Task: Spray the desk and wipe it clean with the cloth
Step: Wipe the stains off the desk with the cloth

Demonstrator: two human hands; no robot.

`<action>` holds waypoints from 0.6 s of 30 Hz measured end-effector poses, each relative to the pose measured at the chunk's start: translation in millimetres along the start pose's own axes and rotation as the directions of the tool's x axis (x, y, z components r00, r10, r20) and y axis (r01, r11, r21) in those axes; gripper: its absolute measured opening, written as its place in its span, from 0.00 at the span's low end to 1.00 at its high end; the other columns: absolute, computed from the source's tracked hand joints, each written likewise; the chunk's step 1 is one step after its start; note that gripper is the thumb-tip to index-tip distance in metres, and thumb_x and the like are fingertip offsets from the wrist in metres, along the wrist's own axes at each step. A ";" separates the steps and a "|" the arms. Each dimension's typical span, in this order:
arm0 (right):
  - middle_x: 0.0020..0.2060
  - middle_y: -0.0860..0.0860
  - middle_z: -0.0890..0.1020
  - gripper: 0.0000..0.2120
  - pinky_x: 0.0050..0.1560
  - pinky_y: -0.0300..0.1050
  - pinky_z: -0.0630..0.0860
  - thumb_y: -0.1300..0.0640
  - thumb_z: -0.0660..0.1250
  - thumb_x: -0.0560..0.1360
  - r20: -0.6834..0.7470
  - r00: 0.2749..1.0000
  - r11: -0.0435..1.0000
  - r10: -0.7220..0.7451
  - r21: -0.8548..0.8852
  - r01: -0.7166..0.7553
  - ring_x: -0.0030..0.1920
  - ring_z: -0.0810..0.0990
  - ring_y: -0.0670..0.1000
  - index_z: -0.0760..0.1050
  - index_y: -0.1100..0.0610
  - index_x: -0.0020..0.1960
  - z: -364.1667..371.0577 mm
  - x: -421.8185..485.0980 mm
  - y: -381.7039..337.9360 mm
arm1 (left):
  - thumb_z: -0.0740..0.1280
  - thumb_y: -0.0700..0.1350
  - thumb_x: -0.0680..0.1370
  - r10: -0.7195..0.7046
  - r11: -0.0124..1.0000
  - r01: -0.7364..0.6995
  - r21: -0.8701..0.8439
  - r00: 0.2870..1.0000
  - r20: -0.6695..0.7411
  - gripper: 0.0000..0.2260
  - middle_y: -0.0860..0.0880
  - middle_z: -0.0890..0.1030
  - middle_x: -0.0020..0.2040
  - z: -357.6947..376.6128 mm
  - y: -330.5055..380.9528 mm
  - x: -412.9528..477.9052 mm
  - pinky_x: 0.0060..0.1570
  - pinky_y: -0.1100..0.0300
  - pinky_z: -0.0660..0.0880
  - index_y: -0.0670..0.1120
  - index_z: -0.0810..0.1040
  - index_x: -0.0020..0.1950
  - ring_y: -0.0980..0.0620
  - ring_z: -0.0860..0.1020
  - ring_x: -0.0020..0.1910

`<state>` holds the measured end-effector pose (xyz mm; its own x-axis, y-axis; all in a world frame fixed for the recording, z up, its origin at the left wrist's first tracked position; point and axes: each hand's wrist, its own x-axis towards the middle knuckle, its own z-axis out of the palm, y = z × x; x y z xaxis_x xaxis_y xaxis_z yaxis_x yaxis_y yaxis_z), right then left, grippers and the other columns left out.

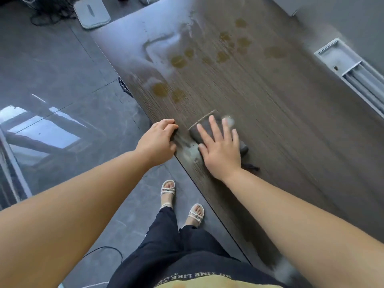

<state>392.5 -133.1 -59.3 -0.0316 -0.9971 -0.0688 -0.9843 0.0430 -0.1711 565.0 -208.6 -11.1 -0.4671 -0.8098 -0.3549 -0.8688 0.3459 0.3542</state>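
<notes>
Under my right hand (pixel 221 151) sits the cloth (pixel 209 129), a dark grey folded rag lying flat on the desk (pixel 280 125) close to the near edge. Fingers of that hand are spread apart and pressed flat on top of it, palm down, not gripping, just pushing it onto the wood. A bit of cloth pokes out past my fingertips and another bit w/ a frayed corner sticks out by my wrist. One fingertip looks blurry tbh.

Left hand (pixel 158 140) is just beside it, resting on the desk edge w/ fingers curled together over the lip, holding nothing else afaict.

Between the two hands there's a pale wet-looking smear (pixel 190 149) on the surface. Further up the desk are a bunch of yellowish-brown round spots (pixel 178 61), scattered in a loose band, plus a hazy whitish streaky patch (pixel 160 41) toward the far left corner.

Off to the right edge there's a grey cable tray slot (pixel 351 69) set in the top. Floor (pixel 52 84) is dark glossy tile, a white flat thing (pixel 91 12) lies on it past the far end, and my sandals (pixel 168 193) are down below.
</notes>
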 end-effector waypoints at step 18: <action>0.73 0.52 0.65 0.22 0.69 0.60 0.59 0.44 0.53 0.79 -0.007 0.874 0.872 -0.486 -0.078 0.484 0.73 0.62 0.59 0.67 0.46 0.71 -0.6 7.4 40.9 | 0.60 0.38 0.76 -0.052 0.996 0.042 -0.074 0.990 -0.133 0.20 0.46 0.69 0.68 -4.6 -33.5 -1.0 0.69 0.53 0.60 0.44 0.70 0.69 0.44 0.62 0.69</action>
<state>351.8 -138.7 -66.2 0.4492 -0.8929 0.0298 -0.8868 -0.4497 -0.1061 595.3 -221.5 -18.6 -0.3952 -0.8827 -0.2542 -0.8733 0.2752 0.4021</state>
